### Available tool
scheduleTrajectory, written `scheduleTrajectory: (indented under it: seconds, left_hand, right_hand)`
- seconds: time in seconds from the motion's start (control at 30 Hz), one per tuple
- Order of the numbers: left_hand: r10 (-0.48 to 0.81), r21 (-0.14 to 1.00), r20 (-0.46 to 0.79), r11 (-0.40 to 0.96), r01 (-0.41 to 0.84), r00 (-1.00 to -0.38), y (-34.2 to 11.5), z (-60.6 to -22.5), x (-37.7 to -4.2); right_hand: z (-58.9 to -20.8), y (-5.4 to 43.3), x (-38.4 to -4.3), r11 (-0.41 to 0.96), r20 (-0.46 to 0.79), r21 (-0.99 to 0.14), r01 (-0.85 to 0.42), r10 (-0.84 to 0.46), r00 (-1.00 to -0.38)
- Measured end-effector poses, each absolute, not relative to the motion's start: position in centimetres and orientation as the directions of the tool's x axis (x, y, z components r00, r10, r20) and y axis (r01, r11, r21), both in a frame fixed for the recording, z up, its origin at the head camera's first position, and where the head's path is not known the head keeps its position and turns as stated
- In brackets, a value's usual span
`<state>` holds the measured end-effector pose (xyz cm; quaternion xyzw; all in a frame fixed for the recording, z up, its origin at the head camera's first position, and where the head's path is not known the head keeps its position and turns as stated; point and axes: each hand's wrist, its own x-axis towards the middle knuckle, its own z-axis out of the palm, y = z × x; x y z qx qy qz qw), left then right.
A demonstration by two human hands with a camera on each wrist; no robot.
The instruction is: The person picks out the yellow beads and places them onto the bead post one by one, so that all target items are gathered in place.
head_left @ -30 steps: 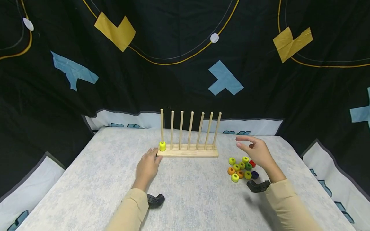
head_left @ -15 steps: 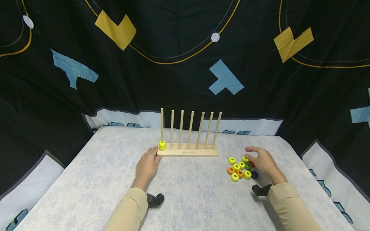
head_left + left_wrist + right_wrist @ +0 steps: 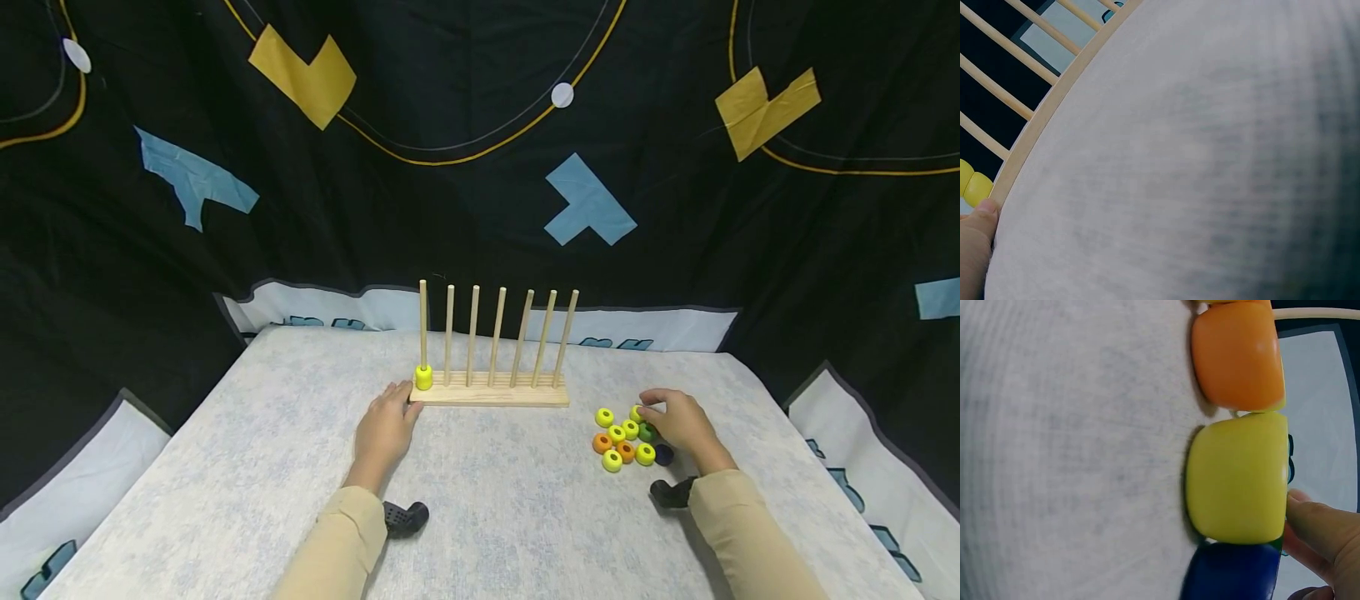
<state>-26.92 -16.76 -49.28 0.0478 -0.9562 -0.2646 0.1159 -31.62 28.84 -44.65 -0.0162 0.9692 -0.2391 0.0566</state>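
A wooden peg stand [image 3: 487, 397] with several upright pegs stands toward the back of the table. Yellow beads [image 3: 423, 377] are stacked at the foot of its leftmost peg. My left hand [image 3: 384, 429] grips the stand's left end, thumb along the front edge. At the right, my right hand [image 3: 681, 425] reaches down at the back of a bead cluster, thumb and fingers bent close beside a yellow bead [image 3: 637, 413] and a green bead [image 3: 647, 432]. The red bead is hidden behind this hand; I cannot tell whether the fingers pinch it.
Several other yellow beads, orange beads [image 3: 626, 452] and a dark blue bead [image 3: 663, 455] lie loose in the cluster. In the right wrist view, a large yellow bead [image 3: 1238, 478] partly blocks sight of the fingertips. A black curtain [image 3: 480, 217] hangs behind the table.
My right hand has come down and slightly right to the back of the bead cluster, its fingers drawing closer together and covering the red bead. The left hand has stayed on the stand.
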Motion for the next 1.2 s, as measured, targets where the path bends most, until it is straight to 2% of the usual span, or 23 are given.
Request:
scheduleTrajectory:
  seconds: [0.33, 0.57, 1.2]
  left_hand:
    - [-0.152, 0.519, 0.195, 0.855, -0.03, -0.969, -16.71, -49.38, -26.93]
    - [-0.15, 0.519, 0.188, 0.854, -0.031, -0.971, -16.76, -49.33, -26.84]
    - [-0.151, 0.52, 0.18, 0.853, -0.036, -0.972, -16.77, -49.32, -26.85]
  right_hand:
    - [-44.66, 29.19, -31.69, 0.892, -0.107, -0.452, 0.003, -0.051, -0.993]
    - [-45.02, 29.08, -31.55, 0.872, -0.132, -0.489, 0.008, -0.064, -0.989]
    - [-45.43, 29.0, -31.66, 0.869, -0.086, -0.494, -0.041, -0.095, -0.992]
